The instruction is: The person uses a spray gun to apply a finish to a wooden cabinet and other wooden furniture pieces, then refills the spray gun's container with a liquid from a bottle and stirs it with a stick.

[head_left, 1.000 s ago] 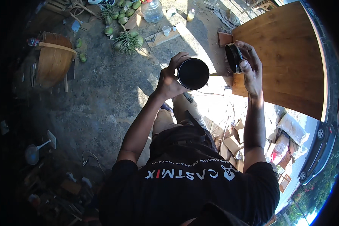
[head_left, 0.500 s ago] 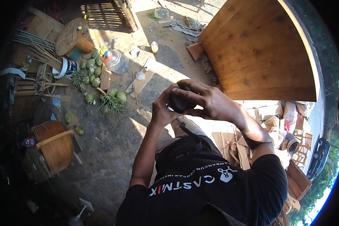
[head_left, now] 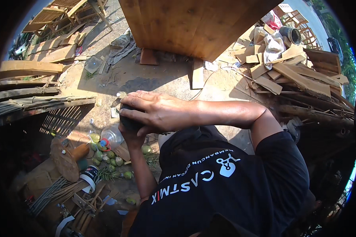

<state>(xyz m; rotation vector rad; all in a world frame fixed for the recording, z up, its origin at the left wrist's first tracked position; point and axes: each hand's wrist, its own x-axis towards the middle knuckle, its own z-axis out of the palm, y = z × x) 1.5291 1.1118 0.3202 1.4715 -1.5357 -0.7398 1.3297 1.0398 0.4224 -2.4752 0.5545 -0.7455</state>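
We hold a dark round container (head_left: 128,120) in front of our chest, above the sandy ground, and most of it is hidden by our hands. Our right hand (head_left: 156,110) lies flat across its top, fingers (head_left: 136,98) spread and curled down over the far rim, so it is grasping the container from above. Our left hand (head_left: 132,136) comes up from below and cups its underside, wrapped around it too, though only the wrist and the heel of the hand show clearly. Both hands touch each other around the container. We wear a black shirt (head_left: 225,185) with pale lettering. Beyond the hands stands a large wooden panel (head_left: 194,23), its lower edge resting on the ground near a small wooden block (head_left: 149,57). To our right lies a heap of scrap wood (head_left: 288,75). Down to our left, a clear plastic bottle (head_left: 110,136) lies just beside a cluster of small green fruits (head_left: 106,154), near a roll of tape (head_left: 90,173) and a round wooden stool (head_left: 65,158)
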